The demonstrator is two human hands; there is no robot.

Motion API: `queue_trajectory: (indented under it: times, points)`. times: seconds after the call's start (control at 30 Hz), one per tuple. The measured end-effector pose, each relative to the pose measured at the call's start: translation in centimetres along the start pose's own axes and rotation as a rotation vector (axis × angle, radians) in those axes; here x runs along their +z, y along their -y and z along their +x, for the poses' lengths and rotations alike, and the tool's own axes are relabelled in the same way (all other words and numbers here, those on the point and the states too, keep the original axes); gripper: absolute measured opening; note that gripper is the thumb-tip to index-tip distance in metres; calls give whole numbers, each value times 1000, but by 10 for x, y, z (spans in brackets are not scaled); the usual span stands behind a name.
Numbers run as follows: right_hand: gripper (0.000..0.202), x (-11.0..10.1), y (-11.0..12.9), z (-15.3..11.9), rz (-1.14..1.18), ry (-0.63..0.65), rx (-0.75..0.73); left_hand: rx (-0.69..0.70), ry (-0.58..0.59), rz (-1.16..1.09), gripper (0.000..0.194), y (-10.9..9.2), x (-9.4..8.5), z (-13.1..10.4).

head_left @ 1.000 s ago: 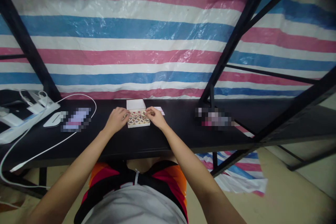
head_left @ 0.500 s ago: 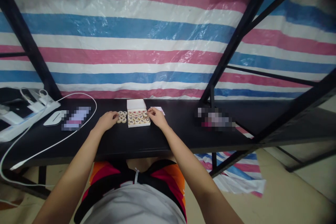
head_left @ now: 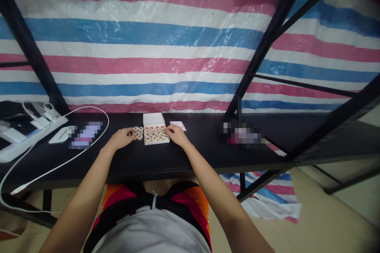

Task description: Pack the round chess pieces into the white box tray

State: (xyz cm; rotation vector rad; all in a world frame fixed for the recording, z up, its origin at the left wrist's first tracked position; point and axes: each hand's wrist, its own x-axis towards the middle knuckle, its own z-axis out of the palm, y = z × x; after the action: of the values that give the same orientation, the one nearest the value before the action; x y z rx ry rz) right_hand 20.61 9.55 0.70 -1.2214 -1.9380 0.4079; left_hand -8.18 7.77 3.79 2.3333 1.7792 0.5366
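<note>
A white box (head_left: 156, 141) stands on the black table with its lid (head_left: 153, 118) folded back. Rows of round Chinese chess pieces (head_left: 154, 138) fill the part I can see, marked in red and in dark characters. Just left of the box lies a small group of loose Chinese chess pieces (head_left: 139, 136). My left hand (head_left: 121, 138) is at the left side of this group, its fingers curled on a pale piece. At the box's right edge, my right hand (head_left: 177, 134) has its fingertips pressed together; what they grip is hidden.
A printed card (head_left: 179, 125) lies behind my right hand. To the left are a blurred phone (head_left: 86, 134), a white flat device (head_left: 59, 136), a white cable (head_left: 56, 161) and a power strip (head_left: 32, 136). Blurred items (head_left: 243, 133) sit at right beside a black metal post (head_left: 255, 63).
My left fingers have curled further around a piece at the group's left side. My right fingertips have shifted slightly down at the box's right edge.
</note>
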Motion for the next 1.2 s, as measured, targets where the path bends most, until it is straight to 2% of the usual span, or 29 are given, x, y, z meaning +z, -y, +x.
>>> queue_trajectory:
  times: [0.37, 0.53, 0.6, 0.67, 0.77, 0.83, 0.97, 1.1, 1.2]
  points:
    - [19, 1, -3, 1, 41, 7, 31, 144, 102, -119, 63, 2, -2, -3]
    - [19, 1, -2, 0, 73, 12, 41, 96, 138, -193, 56, 16, -4, -2]
    - [20, 1, -2, 0, 83, 15, 43, 78, 101, -217, 50, 19, -5, -1]
    - [21, 1, -2, 1, 85, 14, 43, 77, 8, -216, 45, 17, -6, -1]
    - [21, 1, -2, 1, 74, 9, 33, 144, -164, -202, 31, 2, -5, 1]
    - [21, 1, -2, 1, 69, 10, 29, 224, -229, -210, 23, -11, 1, 3]
    - [21, 1, -1, 1, 58, 19, 32, 324, -255, -231, 19, -27, 16, 12]
    - [24, 1, 0, 1, 49, 25, 27, 295, -181, -191, 20, -23, 26, 19]
    - [25, 1, 1, 0, 51, 36, 31, 331, -163, -144, 23, -20, 28, 20]
